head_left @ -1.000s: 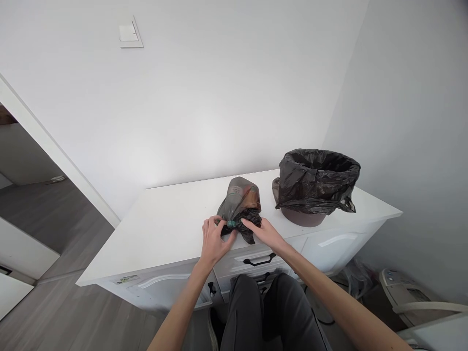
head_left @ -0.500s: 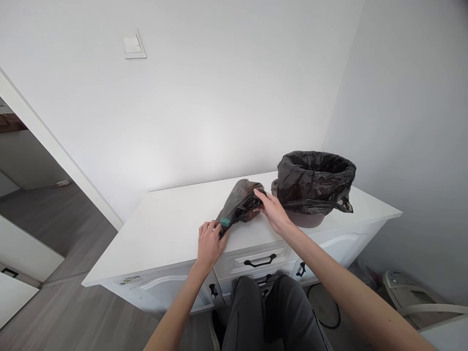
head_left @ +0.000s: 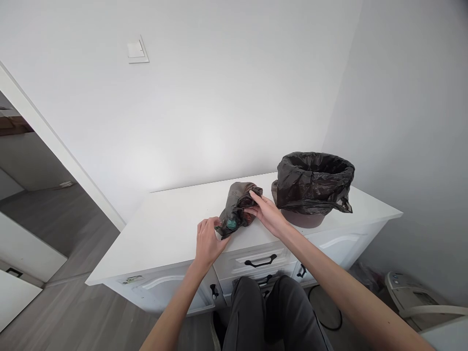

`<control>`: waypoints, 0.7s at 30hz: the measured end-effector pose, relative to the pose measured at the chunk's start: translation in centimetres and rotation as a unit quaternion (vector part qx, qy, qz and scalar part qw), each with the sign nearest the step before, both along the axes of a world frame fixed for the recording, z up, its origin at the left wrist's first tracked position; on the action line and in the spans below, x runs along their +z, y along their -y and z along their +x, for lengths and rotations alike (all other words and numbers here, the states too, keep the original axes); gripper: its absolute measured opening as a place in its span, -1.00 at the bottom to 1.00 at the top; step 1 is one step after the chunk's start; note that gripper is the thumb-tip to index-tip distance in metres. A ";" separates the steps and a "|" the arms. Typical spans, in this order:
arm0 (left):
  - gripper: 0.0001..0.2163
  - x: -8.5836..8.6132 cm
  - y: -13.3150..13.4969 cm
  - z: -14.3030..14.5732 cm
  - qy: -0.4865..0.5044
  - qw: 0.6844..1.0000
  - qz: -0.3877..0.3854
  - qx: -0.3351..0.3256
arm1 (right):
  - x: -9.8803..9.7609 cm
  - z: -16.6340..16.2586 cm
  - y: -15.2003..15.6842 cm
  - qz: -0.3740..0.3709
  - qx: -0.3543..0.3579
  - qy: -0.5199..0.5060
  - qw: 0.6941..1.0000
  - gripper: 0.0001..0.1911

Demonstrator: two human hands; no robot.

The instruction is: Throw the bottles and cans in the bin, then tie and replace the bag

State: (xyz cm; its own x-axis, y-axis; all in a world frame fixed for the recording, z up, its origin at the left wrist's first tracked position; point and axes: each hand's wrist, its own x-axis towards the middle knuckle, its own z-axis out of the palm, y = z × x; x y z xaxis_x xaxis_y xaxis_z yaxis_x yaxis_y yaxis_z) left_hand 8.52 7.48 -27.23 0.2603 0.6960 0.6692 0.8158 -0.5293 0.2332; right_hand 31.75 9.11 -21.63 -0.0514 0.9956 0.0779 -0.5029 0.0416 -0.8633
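Note:
A dark, semi-transparent plastic bag [head_left: 236, 207] lies bunched on the white cabinet top, with green and reddish contents showing through. My left hand [head_left: 210, 241] grips its near left end, fingers and thumb around the end. At the bag's right side, my right hand [head_left: 266, 212] pinches the gathered black plastic. What lies inside the bag is too blurred to name. Right of my hands stands a mauve-brown trash bin [head_left: 303, 219], lined with a black garbage bag [head_left: 303, 187] folded over its rim, a loose handle hanging at the right.
Under my hands is a white cabinet [head_left: 175, 209] with black handles, its front edge close to my knees. Behind it rises a wall with a light switch [head_left: 137, 51]. A pale appliance [head_left: 409, 292] stands on the floor at right. A doorway opens at left.
The plastic bag has become shorter and more bunched, its left end pulled in. My right hand has shifted slightly left and the left hand's fingers have loosened a little. The bin stays put.

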 end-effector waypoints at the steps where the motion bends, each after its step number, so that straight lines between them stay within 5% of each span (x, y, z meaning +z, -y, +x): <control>1: -0.68 0.1 0.3 0.2 0.005 1.000 0.004 -0.014 | 0.2 -0.1 0.1 0.006 0.011 -0.004 1.000 -0.67; 7: -0.48 1.4 1.6 1.8 -0.009 0.995 0.006 -0.101 | 1.3 -0.5 0.9 0.055 0.067 0.027 0.996 -0.58; 11: -0.73 2.3 1.3 2.8 -0.017 0.999 -0.001 -0.045 | 1.3 -0.4 1.7 0.107 0.088 0.105 0.985 -0.56; 14: -0.85 2.3 0.6 2.9 -0.036 0.999 -0.008 -0.030 | -0.1 -0.1 2.5 0.161 0.017 0.202 0.966 -0.61; 17: -0.87 2.1 0.1 2.6 -0.004 0.999 -0.032 -0.038 | -3.1 0.2 3.4 0.232 -0.077 0.341 0.908 -0.70; 21: -0.82 2.4 0.1 2.6 0.106 0.988 -0.087 -0.076 | -7.5 -0.3 4.0 0.298 -0.115 0.523 0.790 -0.66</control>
